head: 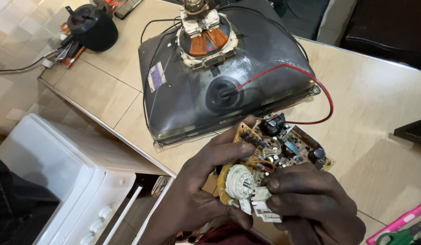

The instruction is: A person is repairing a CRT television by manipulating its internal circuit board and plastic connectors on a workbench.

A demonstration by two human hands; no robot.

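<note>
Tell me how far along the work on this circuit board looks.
Done: the picture tube lies face down on the table, bare of any casing. In hand: left hand and right hand hold the circuit board by its white socket. Left: the red wire joins tube and board.

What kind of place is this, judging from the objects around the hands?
Probably an electronics repair workbench: a bare picture tube lies face down on the table, both hands hold a circuit board, and tools lie at the table's far corner.
</note>
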